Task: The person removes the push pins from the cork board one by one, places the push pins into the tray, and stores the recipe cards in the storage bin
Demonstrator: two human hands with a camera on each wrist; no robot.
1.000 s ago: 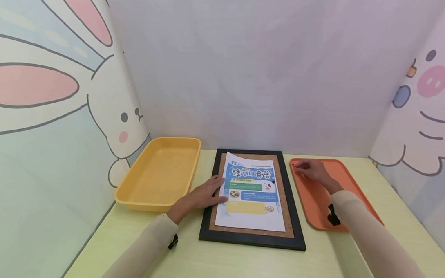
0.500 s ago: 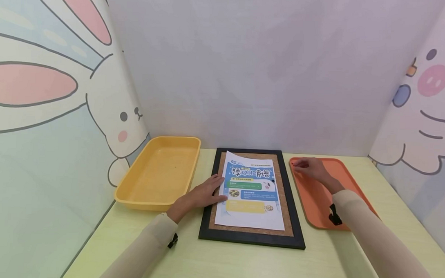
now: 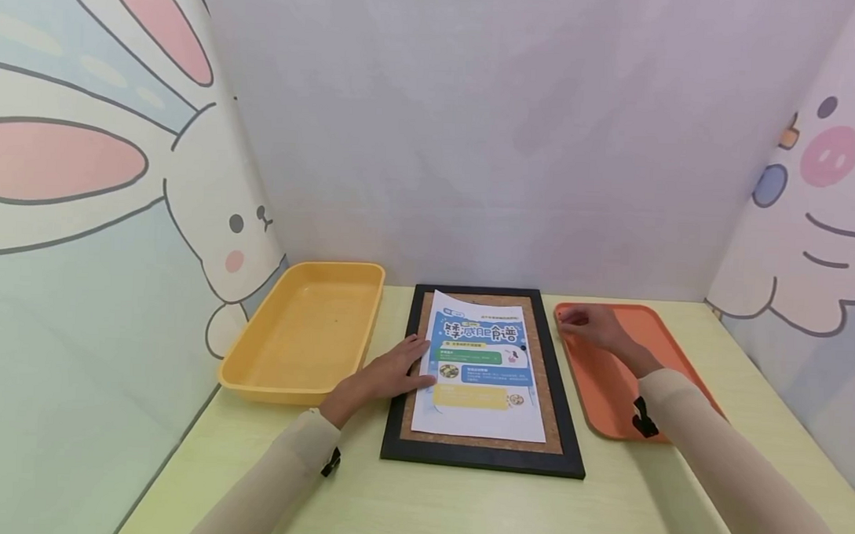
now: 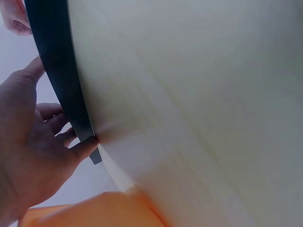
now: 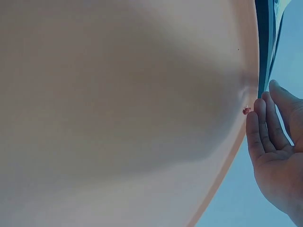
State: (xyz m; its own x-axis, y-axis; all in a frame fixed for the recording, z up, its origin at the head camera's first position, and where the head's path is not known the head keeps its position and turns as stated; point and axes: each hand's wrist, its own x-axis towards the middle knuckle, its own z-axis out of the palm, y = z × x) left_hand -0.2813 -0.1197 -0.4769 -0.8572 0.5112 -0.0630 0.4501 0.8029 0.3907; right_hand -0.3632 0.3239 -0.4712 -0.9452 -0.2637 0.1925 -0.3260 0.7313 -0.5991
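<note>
A printed sheet of paper (image 3: 489, 422) lies on a cork board (image 3: 555, 429) with a black frame (image 3: 484, 456). My left hand (image 3: 396, 368) rests across the frame's left side, its fingertips and thumb at the sheet's left edge. In the left wrist view, fingers (image 4: 85, 147) touch the black frame's edge. My right hand (image 3: 598, 326) is at the far left corner of the orange tray (image 3: 610, 383), fingers extended and thumb near the fingertips. Beside those fingertips, in the right wrist view, sits a tiny red piece (image 5: 246, 109), like a push pin. A small dark dot (image 3: 524, 348) marks the sheet's right edge.
A deep yellow tray (image 3: 305, 333) stands left of the board, close to my left forearm. Behind everything rises a pale wall (image 3: 474, 143). Cartoon-printed panels flank the light wooden table (image 3: 475, 512) on both sides.
My right hand has shifted very slightly at the tray's corner, with its fingertips now covering the red spot seen earlier in the head view. My left hand stays in place.
</note>
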